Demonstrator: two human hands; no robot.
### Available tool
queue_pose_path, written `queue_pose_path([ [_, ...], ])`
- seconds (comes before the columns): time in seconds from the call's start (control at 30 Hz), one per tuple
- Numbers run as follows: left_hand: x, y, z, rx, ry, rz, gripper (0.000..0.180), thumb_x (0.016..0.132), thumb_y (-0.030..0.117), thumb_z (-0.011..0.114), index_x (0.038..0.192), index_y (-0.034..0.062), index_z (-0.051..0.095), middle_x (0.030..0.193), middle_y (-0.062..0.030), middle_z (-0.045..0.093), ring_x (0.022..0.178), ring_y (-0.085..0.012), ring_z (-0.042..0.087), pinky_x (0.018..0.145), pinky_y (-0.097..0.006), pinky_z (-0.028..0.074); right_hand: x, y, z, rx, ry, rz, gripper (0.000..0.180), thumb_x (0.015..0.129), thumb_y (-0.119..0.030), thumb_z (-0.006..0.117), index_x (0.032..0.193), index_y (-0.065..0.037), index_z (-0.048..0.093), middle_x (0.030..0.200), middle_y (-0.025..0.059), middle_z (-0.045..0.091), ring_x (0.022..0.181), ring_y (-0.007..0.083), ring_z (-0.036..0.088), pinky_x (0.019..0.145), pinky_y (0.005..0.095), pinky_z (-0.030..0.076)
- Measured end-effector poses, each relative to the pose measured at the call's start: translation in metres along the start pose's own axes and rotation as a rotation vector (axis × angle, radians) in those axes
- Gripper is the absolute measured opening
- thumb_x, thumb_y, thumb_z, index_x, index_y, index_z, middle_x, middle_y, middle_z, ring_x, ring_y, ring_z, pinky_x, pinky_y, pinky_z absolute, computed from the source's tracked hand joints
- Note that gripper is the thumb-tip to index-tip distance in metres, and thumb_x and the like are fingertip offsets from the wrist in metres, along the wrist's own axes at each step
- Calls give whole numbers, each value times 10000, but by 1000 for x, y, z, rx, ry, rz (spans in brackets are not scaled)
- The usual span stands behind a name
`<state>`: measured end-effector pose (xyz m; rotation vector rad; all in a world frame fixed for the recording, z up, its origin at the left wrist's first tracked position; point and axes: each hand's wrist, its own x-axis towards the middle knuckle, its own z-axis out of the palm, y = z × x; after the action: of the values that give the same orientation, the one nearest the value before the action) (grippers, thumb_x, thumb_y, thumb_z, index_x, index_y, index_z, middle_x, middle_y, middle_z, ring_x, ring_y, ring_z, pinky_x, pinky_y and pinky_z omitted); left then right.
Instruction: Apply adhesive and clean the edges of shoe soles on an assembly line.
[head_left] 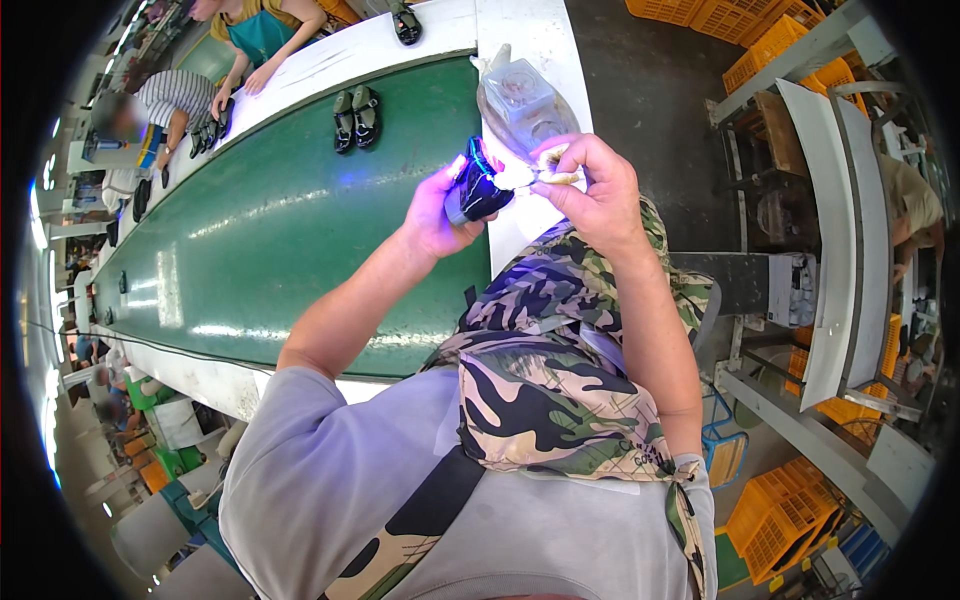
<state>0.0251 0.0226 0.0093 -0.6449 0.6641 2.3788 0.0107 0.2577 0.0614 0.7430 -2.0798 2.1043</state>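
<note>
- The left hand (437, 218) is closed around a glossy black shoe (480, 192), held up over the edge of the smooth green belt (250, 240).
- The right hand (603, 190), just beside it, pinches a small pale wad with brown stains (551, 160), perhaps cloth; glare hides whether the wad touches the shoe.
- The shoe could slip and drop, I judge, if the left grip loosened while the other hand pressed or pulled; its shiny finish looks easy to scuff.
- The stained wad might smear the black finish if it carries too much of whatever marks it.
- The strong white and violet glare could hide a missed spot.
- A clear, square-sided plastic container (522, 88) sits on the white surface (540, 25), near the right hand; a careless elbow or wrist could knock it. Its contents cannot be made out.
- Orange slatted plastic crates (775, 520) stand at lower right, with more at upper right; what they hold cannot be told.
</note>
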Motion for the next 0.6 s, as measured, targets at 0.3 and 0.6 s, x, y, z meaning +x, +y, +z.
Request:
queue_pose_path([
  [0.3, 7, -19, -17, -187, -172, -90, 561, 937, 503, 545, 1234, 28, 583, 998, -210, 673, 698, -275, 676, 446, -248, 503, -6, 5, -4, 6, -18, -46, 293, 749, 81, 756, 821, -59, 509, 1063, 157, 683, 946, 166, 635, 813, 286, 495],
  [0.6, 12, -38, -15, -355, -268, -47, 578, 855, 500, 628, 1237, 67, 605, 1006, -210, 664, 731, -252, 648, 519, -274, 485, -7, 8, -6, 7, 0, -96, 299, 751, 85, 760, 824, -59, 508, 1072, 164, 679, 966, 171, 638, 828, 292, 496],
])
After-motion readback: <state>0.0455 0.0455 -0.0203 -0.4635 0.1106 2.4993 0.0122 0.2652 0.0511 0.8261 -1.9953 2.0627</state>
